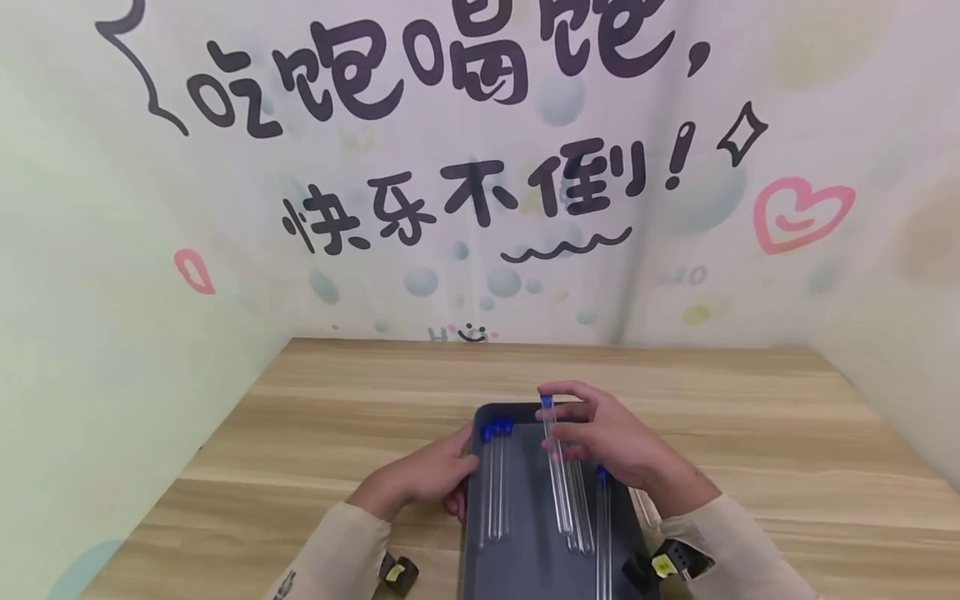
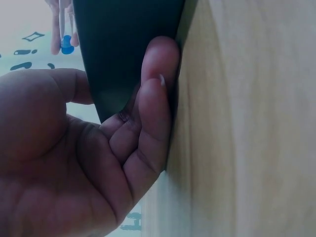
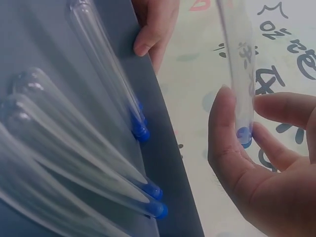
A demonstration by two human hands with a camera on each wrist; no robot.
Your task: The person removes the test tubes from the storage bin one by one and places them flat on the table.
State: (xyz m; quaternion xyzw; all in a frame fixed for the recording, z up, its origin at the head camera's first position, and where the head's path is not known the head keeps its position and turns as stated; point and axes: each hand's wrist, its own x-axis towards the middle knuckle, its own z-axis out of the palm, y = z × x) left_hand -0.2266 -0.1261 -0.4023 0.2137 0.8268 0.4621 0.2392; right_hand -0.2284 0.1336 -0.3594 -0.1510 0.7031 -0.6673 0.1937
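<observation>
My right hand (image 1: pixel 617 437) pinches a clear test tube (image 1: pixel 558 492) with a blue cap near its capped end, above the grey tray (image 1: pixel 528 500). In the right wrist view, thumb and fingers close around the tube (image 3: pixel 241 64) just by the cap. My left hand (image 1: pixel 427 471) grips the tray's left side, its thumb at the rim and its fingers curled against the outer wall, as the left wrist view shows. Inside the tray, several blue-capped test tubes (image 1: pixel 496 487) lie along the left side. More tubes (image 1: pixel 582 525) lie under the held one and to the right.
The tray stands on a wood-grain table (image 1: pixel 337 400). Behind it hangs a white printed cloth (image 1: pixel 420 308) with large dark characters. A pale wall (image 1: pixel 112 333) borders the table at the left. Both wrists carry small black cameras (image 1: pixel 678 560).
</observation>
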